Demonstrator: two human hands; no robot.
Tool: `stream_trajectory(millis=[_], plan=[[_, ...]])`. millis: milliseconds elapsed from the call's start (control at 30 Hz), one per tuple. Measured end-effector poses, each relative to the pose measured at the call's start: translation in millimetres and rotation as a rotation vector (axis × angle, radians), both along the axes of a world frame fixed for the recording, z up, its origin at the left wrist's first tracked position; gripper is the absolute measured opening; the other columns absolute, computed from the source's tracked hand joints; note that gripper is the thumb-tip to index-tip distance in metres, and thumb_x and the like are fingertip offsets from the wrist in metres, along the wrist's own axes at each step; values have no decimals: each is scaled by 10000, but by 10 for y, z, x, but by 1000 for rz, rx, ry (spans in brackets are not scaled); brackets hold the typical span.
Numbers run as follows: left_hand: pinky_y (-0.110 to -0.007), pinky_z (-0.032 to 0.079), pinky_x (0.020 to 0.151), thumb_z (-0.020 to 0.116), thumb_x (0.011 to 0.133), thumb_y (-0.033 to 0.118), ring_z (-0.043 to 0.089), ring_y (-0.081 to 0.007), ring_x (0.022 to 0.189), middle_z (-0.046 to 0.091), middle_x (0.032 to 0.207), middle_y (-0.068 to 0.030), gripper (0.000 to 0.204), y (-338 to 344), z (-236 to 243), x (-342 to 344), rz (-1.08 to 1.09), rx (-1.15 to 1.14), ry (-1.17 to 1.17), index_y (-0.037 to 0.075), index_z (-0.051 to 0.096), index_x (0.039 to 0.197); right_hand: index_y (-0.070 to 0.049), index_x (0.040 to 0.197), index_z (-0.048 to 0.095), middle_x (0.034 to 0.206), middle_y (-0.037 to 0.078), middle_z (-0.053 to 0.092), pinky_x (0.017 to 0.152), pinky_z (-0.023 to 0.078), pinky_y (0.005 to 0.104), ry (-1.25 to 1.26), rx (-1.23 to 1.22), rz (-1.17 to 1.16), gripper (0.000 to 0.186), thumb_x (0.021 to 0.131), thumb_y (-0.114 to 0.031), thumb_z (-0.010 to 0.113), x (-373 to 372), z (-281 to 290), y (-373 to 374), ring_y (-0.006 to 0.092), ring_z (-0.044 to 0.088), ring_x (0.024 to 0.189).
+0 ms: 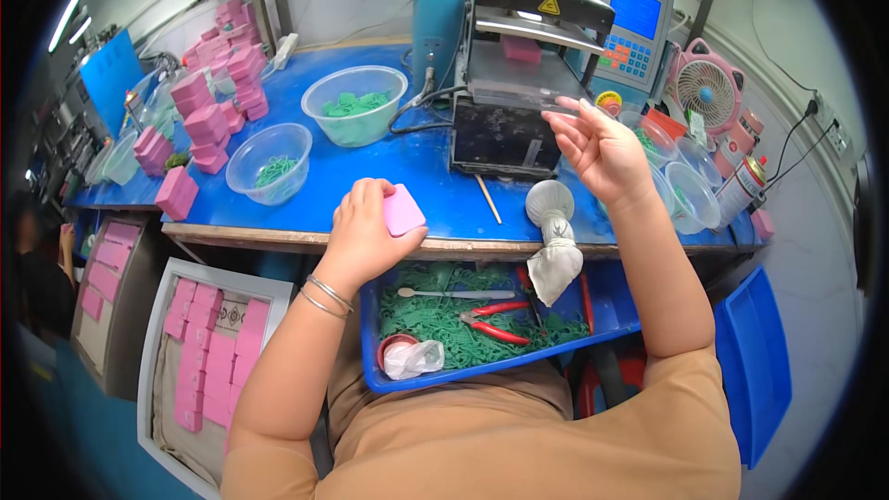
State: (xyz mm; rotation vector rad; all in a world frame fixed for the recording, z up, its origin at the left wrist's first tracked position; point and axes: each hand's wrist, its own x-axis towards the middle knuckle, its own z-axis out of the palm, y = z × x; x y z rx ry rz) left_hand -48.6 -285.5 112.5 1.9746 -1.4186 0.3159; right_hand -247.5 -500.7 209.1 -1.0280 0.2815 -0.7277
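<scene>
My left hand (359, 230) is closed around a pink rectangular block (404, 210) at the table's front edge, the fingers on its left side and the thumb along the near side. My right hand (600, 150) is raised in front of the right side of a black press machine (505, 134). Its fingers are stretched out, and nothing shows in them. Another pink block (520, 48) sits in the press beneath the upper plate. Below my right hand, a white cloth-wrapped bundle (554, 213) hangs over the table edge, and a thin wooden stick (488, 199) lies left of it.
A blue tray (370, 352) of green pieces, holding red-handled pliers (500, 324) and a white brush (454, 293), is over my lap. Clear bowls (269, 162) stand on both sides. Stacked pink blocks (204, 120) are far left; a pink fan (706, 88) and spray can (741, 190) stand right.
</scene>
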Motion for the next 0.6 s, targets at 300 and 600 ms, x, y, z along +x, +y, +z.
stream_trajectory(millis=[300, 600], plan=[[-394, 414, 827, 757, 597, 242, 500, -312, 939, 508, 986, -159, 539, 295, -123, -387, -148, -249, 8, 17, 467, 991, 25, 963, 538, 758, 87, 642, 510, 483, 209, 67, -191, -124, 343, 917, -313, 508, 178, -302, -115, 107, 608, 595], [-327, 427, 771, 713, 642, 132, 491, -237, 972, 491, 1046, -93, 461, 1583, -240, -235, -123, -84, -333, 97, 470, 1031, -8, 978, 568, 759, 39, 637, 523, 477, 149, 27, -164, -53, 251, 908, -248, 534, 43, -244, -582, 71, 583, 586]])
